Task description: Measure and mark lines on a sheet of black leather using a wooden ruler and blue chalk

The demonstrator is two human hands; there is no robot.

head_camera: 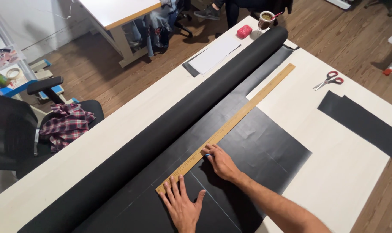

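A long wooden ruler (235, 121) lies diagonally across unrolled black fabric (265, 146) on a white table (343, 159). My left hand (181, 206) lies flat with spread fingers, pressing on the ruler's near end. My right hand (219, 162) pinches a small blue marker (207, 155) against the ruler's edge, about a third of the way along. Thin chalk lines run over the fabric near both hands. The thick black fabric roll (170, 129) lies just left of the ruler.
Red-handled scissors (329, 80) and a cut black fabric strip (364, 123) lie at right. White paper (214, 54), a pink object (244, 31) and a cup (265, 19) sit at the far end. An office chair with a plaid shirt (66, 123) stands left of the table.
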